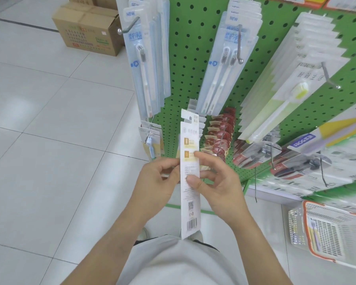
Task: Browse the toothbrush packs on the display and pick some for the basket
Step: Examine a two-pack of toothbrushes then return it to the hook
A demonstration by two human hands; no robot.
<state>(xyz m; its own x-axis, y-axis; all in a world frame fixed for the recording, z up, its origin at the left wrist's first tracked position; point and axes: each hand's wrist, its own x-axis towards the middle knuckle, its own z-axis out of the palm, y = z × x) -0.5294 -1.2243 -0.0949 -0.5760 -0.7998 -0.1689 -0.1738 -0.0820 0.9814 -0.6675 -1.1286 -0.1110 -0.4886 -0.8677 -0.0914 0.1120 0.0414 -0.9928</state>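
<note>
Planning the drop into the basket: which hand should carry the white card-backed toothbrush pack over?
Probably the right hand. It already pinches the white card-backed toothbrush pack, and the white mesh basket with the orange rim sits on the floor to the person's right. The left hand grips the pack's far edge.

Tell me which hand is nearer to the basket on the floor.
Right. The right hand pinches the toothbrush pack on the side toward the basket, which sits lower right. The left hand grips the pack's far edge, farther from it.
</note>
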